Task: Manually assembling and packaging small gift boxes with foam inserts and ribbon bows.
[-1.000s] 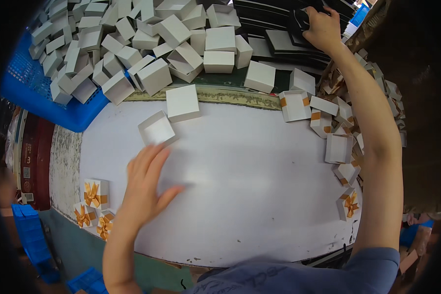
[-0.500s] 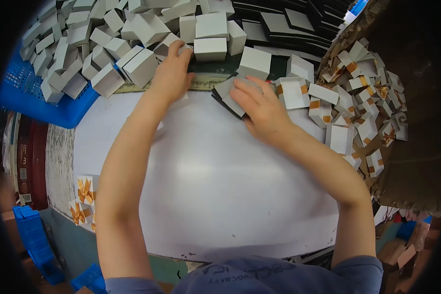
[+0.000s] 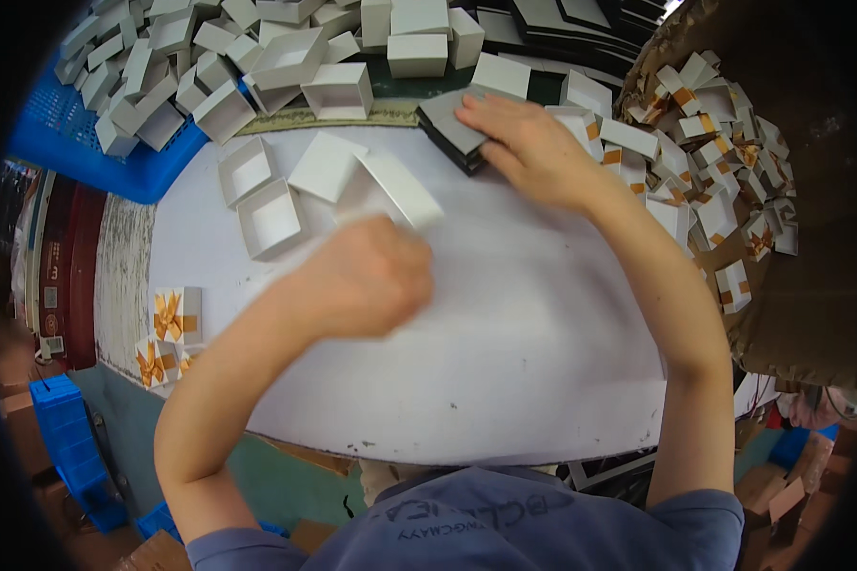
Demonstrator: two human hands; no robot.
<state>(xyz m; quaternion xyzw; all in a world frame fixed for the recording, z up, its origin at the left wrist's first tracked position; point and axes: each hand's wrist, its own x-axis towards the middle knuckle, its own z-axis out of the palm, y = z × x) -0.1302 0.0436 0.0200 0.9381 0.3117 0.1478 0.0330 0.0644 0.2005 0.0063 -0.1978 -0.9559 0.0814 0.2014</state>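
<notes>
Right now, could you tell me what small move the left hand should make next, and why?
Probably set the white box down upright on the bare white table. The left hand holds it tilted and blurred, while the right hand already rests flat on the stack of dark grey sheets, seemingly ready to bring one over.

Your white table [image 3: 505, 381] carries white box halves [image 3: 271, 219]; at twelve o'clock sits a dark grey stack [image 3: 452, 133], at ten a blue crate [image 3: 86, 157], at nine gold-bowed white boxes [image 3: 176, 316].
</notes>
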